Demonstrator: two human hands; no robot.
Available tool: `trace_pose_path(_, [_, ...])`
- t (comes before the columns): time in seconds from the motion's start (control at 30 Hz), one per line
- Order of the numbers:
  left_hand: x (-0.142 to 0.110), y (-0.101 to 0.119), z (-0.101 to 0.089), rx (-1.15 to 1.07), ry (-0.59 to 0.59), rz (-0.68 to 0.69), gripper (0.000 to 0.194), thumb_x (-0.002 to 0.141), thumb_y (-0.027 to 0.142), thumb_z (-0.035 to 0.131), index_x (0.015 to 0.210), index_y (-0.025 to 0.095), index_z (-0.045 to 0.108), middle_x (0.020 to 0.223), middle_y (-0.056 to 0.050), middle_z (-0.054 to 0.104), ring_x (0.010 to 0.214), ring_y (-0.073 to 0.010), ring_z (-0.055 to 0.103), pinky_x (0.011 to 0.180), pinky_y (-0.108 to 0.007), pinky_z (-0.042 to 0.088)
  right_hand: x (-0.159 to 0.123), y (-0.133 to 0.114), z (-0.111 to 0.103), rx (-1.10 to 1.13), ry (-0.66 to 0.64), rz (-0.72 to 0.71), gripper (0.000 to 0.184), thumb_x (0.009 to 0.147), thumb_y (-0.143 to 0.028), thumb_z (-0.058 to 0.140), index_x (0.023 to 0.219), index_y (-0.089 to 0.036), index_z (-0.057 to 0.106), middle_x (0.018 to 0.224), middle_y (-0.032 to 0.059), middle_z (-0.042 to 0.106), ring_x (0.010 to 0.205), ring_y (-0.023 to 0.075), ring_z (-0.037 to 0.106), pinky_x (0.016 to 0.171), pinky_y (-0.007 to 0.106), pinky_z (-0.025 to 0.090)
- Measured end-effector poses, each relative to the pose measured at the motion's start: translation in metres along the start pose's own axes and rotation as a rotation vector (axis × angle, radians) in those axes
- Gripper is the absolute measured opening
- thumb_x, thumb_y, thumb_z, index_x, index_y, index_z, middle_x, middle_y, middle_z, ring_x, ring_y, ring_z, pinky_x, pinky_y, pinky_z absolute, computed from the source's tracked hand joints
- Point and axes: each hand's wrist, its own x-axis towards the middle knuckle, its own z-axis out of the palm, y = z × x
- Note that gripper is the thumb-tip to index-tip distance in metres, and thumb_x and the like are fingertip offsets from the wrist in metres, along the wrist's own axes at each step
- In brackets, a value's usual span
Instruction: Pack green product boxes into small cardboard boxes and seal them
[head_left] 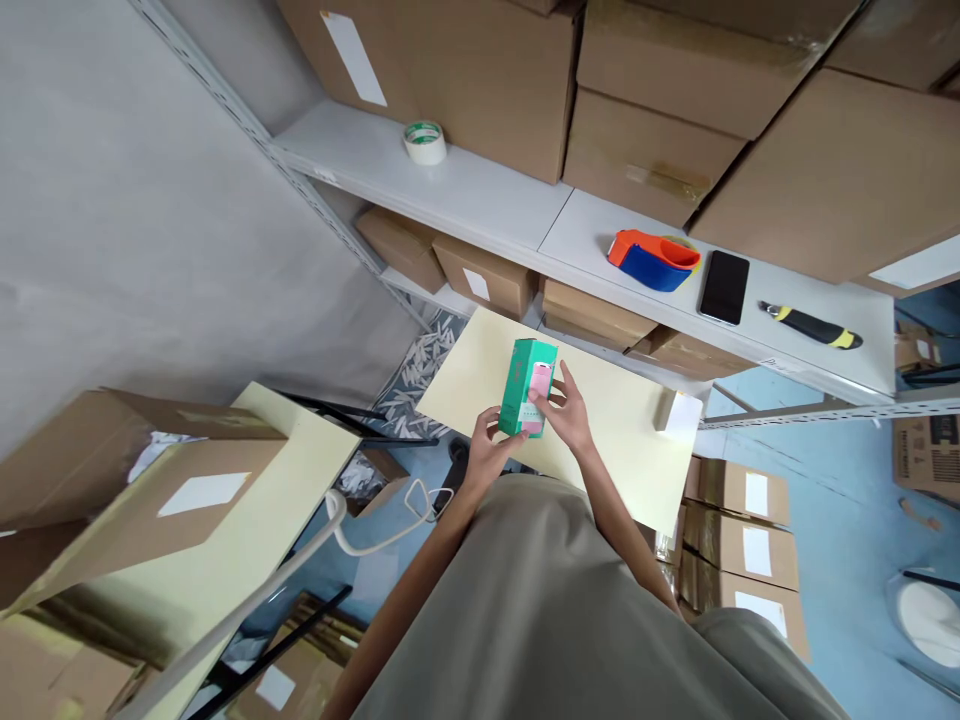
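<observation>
A small green carton (pixel 517 385) with a pink picture on its front is held up over the pale yellow table (pixel 622 440). My left hand (pixel 491 452) grips its lower end, thumb along the bottom edge. The fingers of my right hand (pixel 570 415) are on the right side, and that thumb presses on the printed front. The carton looks closed and slightly tilted. On the right part of the table stands a small white box (pixel 680 414).
On the shelf (pixel 487 195) ahead lie a tape roll (pixel 424 143), an orange and blue tape dispenser (pixel 654 260), a phone (pixel 724 287) and a black and yellow cutter (pixel 811 325). An open cardboard box (pixel 202 490) is on the left table. Stacked cartons (pixel 750 540) stand at right.
</observation>
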Motion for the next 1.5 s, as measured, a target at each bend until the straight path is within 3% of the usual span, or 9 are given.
trace_pose_path(0.13, [-0.015, 0.006, 0.007, -0.028, -0.052, 0.074, 0.074, 0.059, 0.029, 0.104, 0.122, 0.025, 0.065, 0.136, -0.011, 0.068, 0.126, -0.0276, 0.066, 0.098, -0.04, 0.063, -0.004, -0.002, 0.0, -0.076, 0.099, -0.101, 0.112, 0.081, -0.054, 0.086, 0.177, -0.029, 0.034, 0.137, 0.0096, 0.076, 0.095, 0.0243, 0.077, 0.085, 0.04, 0.068])
trace_pose_path(0.33, [-0.027, 0.007, 0.0, -0.286, -0.239, -0.261, 0.05, 0.068, 0.042, 0.101, 0.101, 0.023, 0.068, 0.115, -0.007, 0.077, 0.113, -0.0281, 0.074, 0.102, -0.051, 0.064, -0.006, 0.015, -0.019, 0.168, 0.069, -0.115, 0.095, 0.085, -0.05, 0.077, 0.171, -0.026, 0.044, 0.117, 0.0065, 0.081, 0.096, 0.0231, 0.075, 0.081, 0.034, 0.066])
trace_pose_path(0.43, [-0.029, -0.001, -0.001, -0.314, -0.218, -0.273, 0.052, 0.063, 0.037, 0.103, 0.097, 0.023, 0.067, 0.108, -0.006, 0.078, 0.105, -0.0257, 0.076, 0.102, -0.049, 0.064, -0.007, 0.02, -0.025, 0.22, 0.007, -0.08, 0.095, 0.085, -0.051, 0.079, 0.171, -0.029, 0.045, 0.116, 0.0041, 0.081, 0.09, 0.0212, 0.074, 0.077, 0.034, 0.065])
trace_pose_path(0.67, [-0.037, -0.01, 0.003, 0.076, -0.071, 0.185, 0.039, 0.067, 0.025, 0.093, 0.096, 0.023, 0.066, 0.119, -0.007, 0.067, 0.112, -0.0239, 0.071, 0.09, -0.038, 0.066, -0.011, 0.01, -0.023, 0.206, 0.045, -0.139, 0.102, 0.08, -0.058, 0.087, 0.169, -0.028, 0.047, 0.138, 0.0134, 0.073, 0.115, 0.03, 0.076, 0.094, 0.044, 0.067])
trace_pose_path(0.87, [-0.046, -0.008, 0.0, 0.32, -0.074, 0.444, 0.034, 0.073, 0.017, 0.085, 0.102, 0.025, 0.068, 0.134, -0.009, 0.058, 0.129, -0.0266, 0.064, 0.091, -0.04, 0.068, -0.018, 0.017, -0.03, 0.198, 0.154, -0.13, 0.097, 0.081, -0.054, 0.083, 0.166, -0.032, 0.041, 0.132, 0.0099, 0.069, 0.104, 0.0248, 0.075, 0.088, 0.041, 0.067])
trace_pose_path(1.07, [-0.04, -0.018, -0.002, 0.047, -0.032, 0.098, 0.05, 0.061, 0.028, 0.094, 0.1, 0.024, 0.062, 0.118, -0.007, 0.071, 0.117, -0.0277, 0.072, 0.099, -0.046, 0.063, -0.026, 0.014, -0.036, 0.167, 0.159, -0.241, 0.079, 0.079, -0.041, 0.081, 0.15, -0.032, 0.046, 0.134, 0.008, 0.066, 0.106, 0.0216, 0.073, 0.093, 0.039, 0.066])
trace_pose_path(1.23, [-0.022, -0.015, -0.011, -0.26, -0.059, -0.225, 0.036, 0.074, 0.044, 0.084, 0.091, 0.023, 0.061, 0.096, -0.007, 0.076, 0.107, -0.0272, 0.076, 0.112, -0.051, 0.057, -0.047, 0.001, -0.029, 0.04, 0.099, -0.472, 0.073, 0.079, -0.031, 0.08, 0.145, -0.027, 0.048, 0.152, 0.0144, 0.059, 0.123, 0.0268, 0.071, 0.109, 0.044, 0.061])
trace_pose_path(1.4, [0.006, 0.004, -0.008, -0.311, 0.033, -0.255, 0.031, 0.08, 0.048, 0.075, 0.091, 0.023, 0.061, 0.092, -0.007, 0.075, 0.1, -0.0255, 0.077, 0.103, -0.043, 0.06, -0.087, 0.0, -0.027, -0.306, -0.039, -0.713, 0.061, 0.079, -0.023, 0.08, 0.136, -0.029, 0.058, 0.155, 0.0157, 0.061, 0.148, 0.0346, 0.059, 0.118, 0.055, 0.056])
trace_pose_path(1.5, [0.018, 0.017, -0.002, -0.293, -0.052, -0.23, 0.039, 0.078, 0.054, 0.076, 0.096, 0.02, 0.067, 0.096, -0.008, 0.078, 0.104, -0.0305, 0.077, 0.097, -0.044, 0.061, -0.11, 0.008, -0.029, -0.497, -0.199, -0.859, 0.041, 0.085, -0.019, 0.078, 0.123, -0.031, 0.066, 0.164, 0.0108, 0.059, 0.155, 0.0331, 0.055, 0.119, 0.057, 0.056])
